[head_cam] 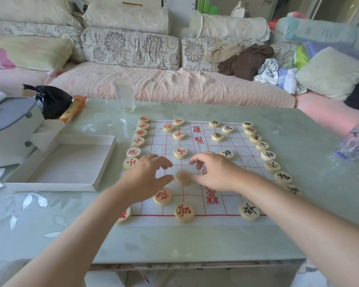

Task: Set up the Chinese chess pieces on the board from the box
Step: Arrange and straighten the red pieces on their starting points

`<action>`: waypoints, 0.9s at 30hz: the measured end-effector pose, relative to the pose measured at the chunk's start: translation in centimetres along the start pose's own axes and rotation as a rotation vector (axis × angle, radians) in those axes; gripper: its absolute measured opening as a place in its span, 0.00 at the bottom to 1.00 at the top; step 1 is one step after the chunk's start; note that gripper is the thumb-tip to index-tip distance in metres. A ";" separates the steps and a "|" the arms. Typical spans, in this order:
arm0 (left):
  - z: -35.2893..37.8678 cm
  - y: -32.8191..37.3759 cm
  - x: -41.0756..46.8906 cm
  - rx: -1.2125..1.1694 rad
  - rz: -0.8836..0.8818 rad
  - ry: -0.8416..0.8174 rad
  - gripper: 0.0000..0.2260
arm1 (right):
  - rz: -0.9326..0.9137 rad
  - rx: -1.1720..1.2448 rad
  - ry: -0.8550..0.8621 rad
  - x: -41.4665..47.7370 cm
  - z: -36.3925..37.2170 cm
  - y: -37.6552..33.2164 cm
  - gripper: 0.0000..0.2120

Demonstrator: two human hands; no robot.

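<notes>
Though blurry, round wooden piece (183, 177) between left hand (145, 180) and right hand (218, 172), fingers (162, 161) spread.

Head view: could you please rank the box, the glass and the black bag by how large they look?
1. box, clearly largest
2. black bag
3. glass
The bag and glass stand farther away, so the box's lead may be exaggerated.

The person is showing only bare parts to the camera. The left forearm (87, 224) and the right forearm (288, 208) are appearing uncovered from the wrist up to the edge of the view, smooth and rounded. The left hand (145, 179) and the right hand (218, 172) are also appearing bare. Their fingertips (167, 165) are looking blurred, so nails are not showing clearly.
</notes>
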State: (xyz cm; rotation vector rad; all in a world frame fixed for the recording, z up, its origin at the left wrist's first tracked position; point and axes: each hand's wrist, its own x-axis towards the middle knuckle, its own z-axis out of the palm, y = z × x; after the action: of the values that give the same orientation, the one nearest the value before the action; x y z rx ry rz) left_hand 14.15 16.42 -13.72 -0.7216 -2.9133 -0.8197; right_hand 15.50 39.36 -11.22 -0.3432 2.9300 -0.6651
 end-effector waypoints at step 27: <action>1.8 -0.7 2.7 0.099 0.096 -0.098 0.26 | -0.211 -0.101 -0.046 3.9 2.4 1.2 0.34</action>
State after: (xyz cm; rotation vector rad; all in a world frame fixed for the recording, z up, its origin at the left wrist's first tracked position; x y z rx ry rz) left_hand 11.55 17.95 -15.23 -0.9087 -2.9512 -0.6447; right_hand 11.86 38.47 -14.16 -0.6758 2.9146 -0.5262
